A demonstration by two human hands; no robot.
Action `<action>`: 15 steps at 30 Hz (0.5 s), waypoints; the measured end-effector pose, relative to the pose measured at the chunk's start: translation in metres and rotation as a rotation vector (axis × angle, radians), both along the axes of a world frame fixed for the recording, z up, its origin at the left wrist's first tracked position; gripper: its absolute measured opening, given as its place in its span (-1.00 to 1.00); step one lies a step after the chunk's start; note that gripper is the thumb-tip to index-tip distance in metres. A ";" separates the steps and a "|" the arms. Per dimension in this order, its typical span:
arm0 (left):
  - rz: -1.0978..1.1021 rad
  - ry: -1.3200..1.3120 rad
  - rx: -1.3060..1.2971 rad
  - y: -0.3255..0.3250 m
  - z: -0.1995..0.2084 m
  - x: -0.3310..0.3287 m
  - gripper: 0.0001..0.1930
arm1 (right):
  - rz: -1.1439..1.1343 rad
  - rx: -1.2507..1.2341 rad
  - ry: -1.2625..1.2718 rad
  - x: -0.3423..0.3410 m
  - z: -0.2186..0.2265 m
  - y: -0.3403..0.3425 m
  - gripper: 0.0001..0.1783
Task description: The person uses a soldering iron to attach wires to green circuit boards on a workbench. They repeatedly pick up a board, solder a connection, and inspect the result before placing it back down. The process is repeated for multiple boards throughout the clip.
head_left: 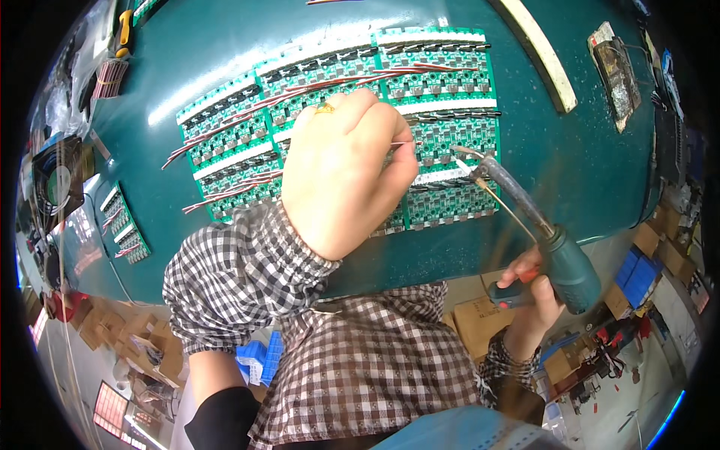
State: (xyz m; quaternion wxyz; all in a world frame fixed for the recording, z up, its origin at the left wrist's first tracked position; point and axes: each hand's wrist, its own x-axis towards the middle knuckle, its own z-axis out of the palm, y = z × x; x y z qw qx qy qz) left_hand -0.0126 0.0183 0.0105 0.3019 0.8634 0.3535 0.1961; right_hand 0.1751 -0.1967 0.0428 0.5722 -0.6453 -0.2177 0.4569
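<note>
Several green circuit board panels (pixel 452 136) lie side by side on the green tabletop, with rows of small dark parts and white strips. My left hand (pixel 349 169), a ring on one finger, is over the middle of the panels. Its thumb and fingertips pinch a thin wire; most of it is hidden by the hand. My right hand (pixel 534 289) grips a green-handled soldering gun (pixel 571 270) near the table's front edge. The gun's tip and thin feed tube reach over the right-hand panel, close to its parts. Red, black and white wires (pixel 300 91) lie across the left and middle panels.
A pale curved bar (pixel 541 56) and a worn metal holder (pixel 616 76) are at the far right. On the left are a small board panel (pixel 125 223), a fan (pixel 58 184), a wire bundle (pixel 110 79) and a yellow-handled tool (pixel 124 31). Cardboard boxes stand below the table.
</note>
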 end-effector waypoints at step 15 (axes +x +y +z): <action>-0.020 0.135 0.122 0.076 -0.012 0.037 -0.46 | -0.315 0.279 0.319 0.015 -0.018 0.013 -0.63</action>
